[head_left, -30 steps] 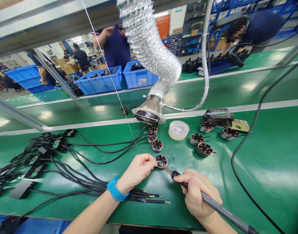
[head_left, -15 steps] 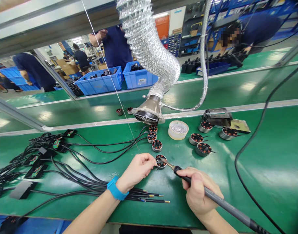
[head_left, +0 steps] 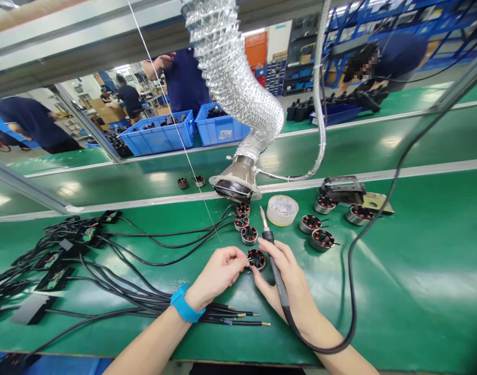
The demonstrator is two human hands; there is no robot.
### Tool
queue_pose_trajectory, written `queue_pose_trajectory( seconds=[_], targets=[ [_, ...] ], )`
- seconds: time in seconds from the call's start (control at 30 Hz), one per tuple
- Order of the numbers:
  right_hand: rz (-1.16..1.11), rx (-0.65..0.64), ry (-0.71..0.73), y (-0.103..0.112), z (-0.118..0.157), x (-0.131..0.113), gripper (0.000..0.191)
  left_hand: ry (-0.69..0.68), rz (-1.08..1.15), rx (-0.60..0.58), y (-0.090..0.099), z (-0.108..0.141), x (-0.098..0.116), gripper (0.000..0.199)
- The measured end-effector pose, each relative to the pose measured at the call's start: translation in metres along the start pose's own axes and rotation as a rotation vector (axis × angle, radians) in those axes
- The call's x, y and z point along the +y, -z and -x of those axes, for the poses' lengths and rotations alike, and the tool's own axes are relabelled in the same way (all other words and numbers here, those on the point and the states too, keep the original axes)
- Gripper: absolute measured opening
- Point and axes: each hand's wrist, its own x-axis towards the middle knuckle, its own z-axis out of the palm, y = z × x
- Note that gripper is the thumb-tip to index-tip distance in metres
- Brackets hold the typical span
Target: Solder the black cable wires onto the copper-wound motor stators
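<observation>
My left hand (head_left: 220,272), a blue band at its wrist, is closed in a pinch at the left edge of a round motor stator (head_left: 256,259). A thin pale wire seems to be between its fingertips. The soldering iron (head_left: 276,276) lies across my right hand (head_left: 295,291), held against the palm with its tip pointing up and away. My right thumb and fingertips reach to the near and right sides of that stator. Just beyond it sits another stator (head_left: 249,235), with more wound stators behind. Left of my hands, stripped ends of black cables (head_left: 238,315) lie in a bundle.
A round tub of silvery bits (head_left: 283,210) stands beyond the iron's tip. More stators (head_left: 322,240) and a metal stand (head_left: 343,190) are at the right. A fume duct (head_left: 238,174) hangs above. The iron's cord (head_left: 351,291) loops at the right. Co-workers are across the bench.
The soldering iron's tip has left the stator and now points upward. My right hand has moved left, fingers opened toward the stator. My left hand stays put.
</observation>
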Motion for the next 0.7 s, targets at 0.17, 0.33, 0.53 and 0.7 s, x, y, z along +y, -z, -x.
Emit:
queue_pose_trajectory(
  seconds=[0.17, 0.33, 0.53, 0.7],
  targets=[
    [-0.046, -0.154, -0.042, -0.003, -0.002, -0.001, 0.058, -0.014, -0.039, -0.001, 0.0, -0.001, -0.004, 0.028],
    [0.006, -0.093, 0.012, -0.007, -0.002, 0.009, 0.056, -0.105, -0.143, 0.053, 0.009, -0.004, -0.004, 0.026],
    [0.045, -0.042, 0.043, -0.005, -0.002, 0.014, 0.048, -0.186, -0.245, 0.134, 0.02, -0.015, -0.003, 0.023],
    [0.108, 0.095, 0.059, -0.009, -0.001, 0.03, 0.037, -0.416, -0.438, 0.226, 0.023, -0.004, 0.012, 0.02]
  ],
)
